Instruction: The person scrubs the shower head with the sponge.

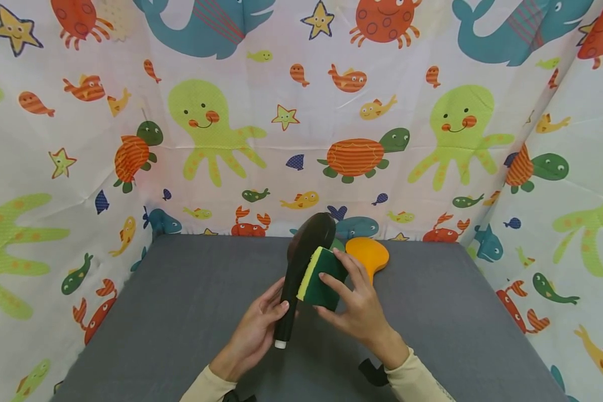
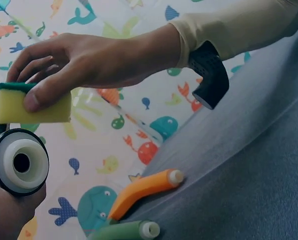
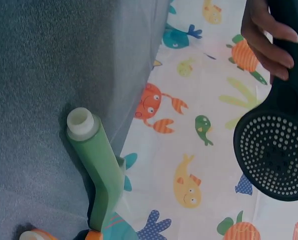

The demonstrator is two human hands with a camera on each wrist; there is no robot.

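My left hand (image 1: 255,332) grips a black shower head (image 1: 306,245) by its handle, lifted above the table with the head end up. In the right wrist view its dotted spray face (image 3: 273,155) shows, and in the left wrist view the white threaded end (image 2: 8,157) of the handle. My right hand (image 1: 362,307) pinches a sponge (image 1: 328,279) between thumb and fingers. The sponge's yellow side is turned to the shower head, its green scouring side away. It lies against or very near the shower head's back; exact contact cannot be told.
An orange shower head (image 1: 368,254) and a green shower head (image 3: 101,170) lie on the grey table (image 1: 432,318) toward its back edge, beyond my hands. A white curtain (image 1: 281,151) printed with sea animals hangs behind and at both sides.
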